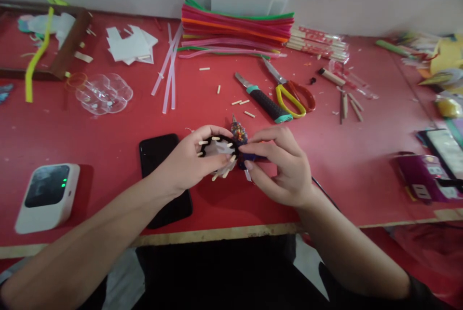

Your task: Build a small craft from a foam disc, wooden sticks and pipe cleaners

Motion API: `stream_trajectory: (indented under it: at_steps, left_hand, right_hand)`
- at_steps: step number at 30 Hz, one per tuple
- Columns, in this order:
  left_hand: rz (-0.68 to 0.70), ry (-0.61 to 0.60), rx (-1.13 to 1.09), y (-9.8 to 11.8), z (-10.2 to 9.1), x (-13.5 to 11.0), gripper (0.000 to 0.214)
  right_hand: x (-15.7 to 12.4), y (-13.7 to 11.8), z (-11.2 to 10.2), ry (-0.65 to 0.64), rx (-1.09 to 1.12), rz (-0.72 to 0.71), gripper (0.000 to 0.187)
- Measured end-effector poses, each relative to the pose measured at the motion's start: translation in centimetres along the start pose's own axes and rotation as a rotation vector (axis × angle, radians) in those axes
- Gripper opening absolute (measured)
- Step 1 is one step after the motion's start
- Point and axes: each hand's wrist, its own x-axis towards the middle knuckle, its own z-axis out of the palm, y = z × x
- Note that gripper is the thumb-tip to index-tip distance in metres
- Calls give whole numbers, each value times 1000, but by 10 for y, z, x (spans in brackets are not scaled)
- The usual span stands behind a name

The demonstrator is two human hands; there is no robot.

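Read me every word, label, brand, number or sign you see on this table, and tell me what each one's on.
No text is readable.
Clear wrappers on the pale sticks: red print, too blurred to read.
White device: green lights on its dark screen; any lettering too small to read.
Purple block: pale patches, any markings too blurred to read.
Black phone: no lettering visible.

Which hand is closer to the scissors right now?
Right. The right hand is just on the near side of the scissors, not touching them. The left hand is farther off, to their left and nearer the person, holding the black-rimmed piece.
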Motion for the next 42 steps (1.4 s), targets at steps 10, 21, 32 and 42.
stream_trajectory:
  at_steps: [10, 21, 32, 42]
  left_hand:
    - [-26, -13, 18, 1, -1, 0, 34]
    - [-101, 36, -47, -2, -1, 0, 39]
    - [-155, -100, 112, 4, -2, -3, 35]
    - [-237, -249, 88, 6, -9, -7, 55]
  right_hand:
    - [-1, 3, 4, 4, -10, -59, 27]
    - [-1, 2, 2, -15, 32, -76, 33]
    - [-1, 11, -4, -134, 131, 15, 3]
    - [1, 12, -13, -230, 209, 46, 3]
